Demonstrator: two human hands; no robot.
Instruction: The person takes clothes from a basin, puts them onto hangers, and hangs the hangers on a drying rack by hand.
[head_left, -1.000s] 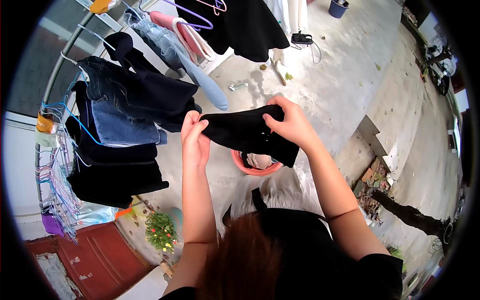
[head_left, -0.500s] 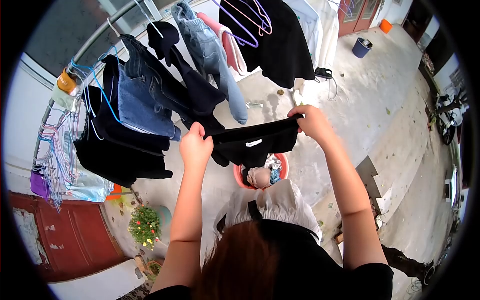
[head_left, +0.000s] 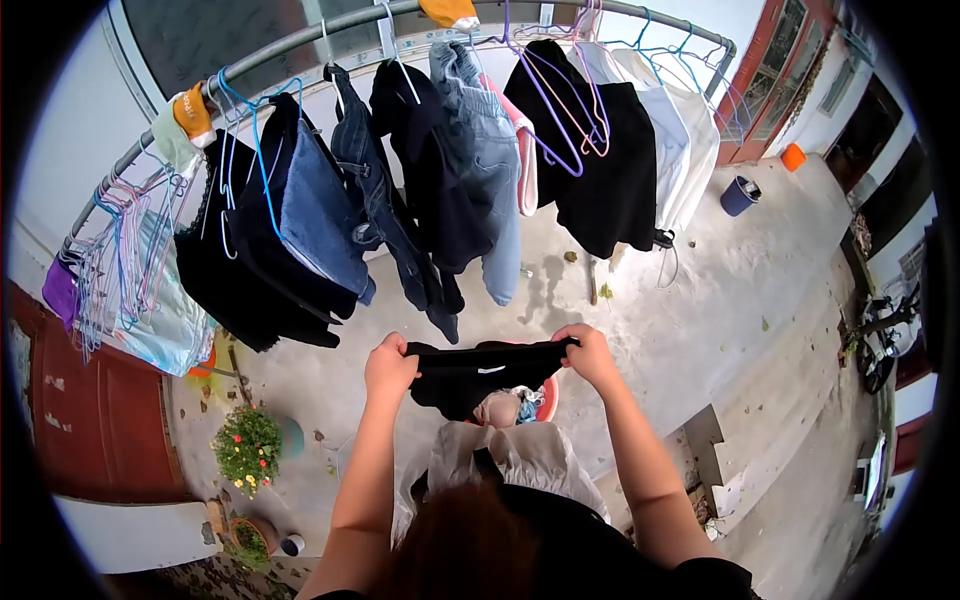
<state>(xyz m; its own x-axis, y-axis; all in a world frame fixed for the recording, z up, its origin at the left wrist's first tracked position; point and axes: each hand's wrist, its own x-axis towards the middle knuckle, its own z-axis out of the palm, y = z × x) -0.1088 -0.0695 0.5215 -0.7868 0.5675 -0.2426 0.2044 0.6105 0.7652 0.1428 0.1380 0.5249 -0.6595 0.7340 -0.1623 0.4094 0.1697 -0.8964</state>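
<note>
A black garment (head_left: 470, 380) with a small white label is stretched out between my two hands. My left hand (head_left: 390, 368) is closed on its left end, and my right hand (head_left: 588, 352) pinches its right end. Partly hidden beneath the garment, a pink-red basin (head_left: 549, 396) holds beige, white and blue cloth items. Beyond my hands, dark and blue clothes hang from a curved metal rail (head_left: 300, 42), among them light blue jeans (head_left: 482, 150) and a black garment (head_left: 610, 160) behind a purple hanger (head_left: 540, 95).
Many empty hangers (head_left: 130, 240) bunch at the rail's left end. A flowering plant (head_left: 246, 445) in a pot is at lower left. A dark blue bucket (head_left: 739, 196) and an orange container (head_left: 793, 157) stand at upper right. A tree trunk is at far right.
The black garment, bunched at first, is now spread wide between both hands and sits lower in view. The view has tilted up, showing more of the rail and hanging clothes.
</note>
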